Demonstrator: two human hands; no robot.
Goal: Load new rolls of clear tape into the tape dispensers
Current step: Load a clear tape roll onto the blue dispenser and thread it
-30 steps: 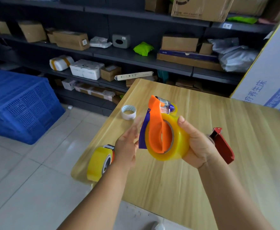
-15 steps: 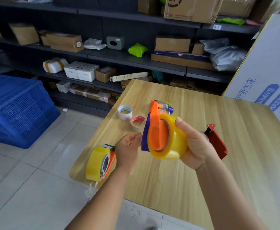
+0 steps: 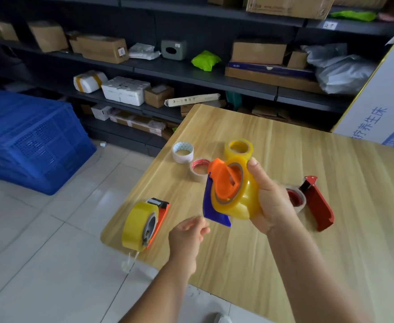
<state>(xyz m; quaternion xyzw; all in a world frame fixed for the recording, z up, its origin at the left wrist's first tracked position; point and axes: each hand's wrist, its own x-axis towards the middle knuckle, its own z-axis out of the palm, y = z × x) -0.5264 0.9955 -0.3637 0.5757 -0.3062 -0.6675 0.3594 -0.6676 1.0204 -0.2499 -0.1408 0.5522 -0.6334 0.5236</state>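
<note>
Holding the orange dispenser (image 3: 224,180) above the wooden surface (image 3: 273,252), my right hand (image 3: 267,201) has its grip curled round the clear tape roll (image 3: 240,197) seated on it, thumb on the roll's top rim. A blue blade guard (image 3: 211,209) juts down at its left edge. My left hand (image 3: 186,234) hovers just below that guard, blurred, fingers loosely curled and holding nothing. A second loaded dispenser (image 3: 144,223) stands at the surface's near-left edge, almost overhanging the floor. Behind my hands lie a white roll (image 3: 182,152), a red-cored roll (image 3: 199,167) and a spare clear roll (image 3: 238,149). A red dispenser (image 3: 317,203) lies to the right. Bare wood stretches toward me and far right.
</note>
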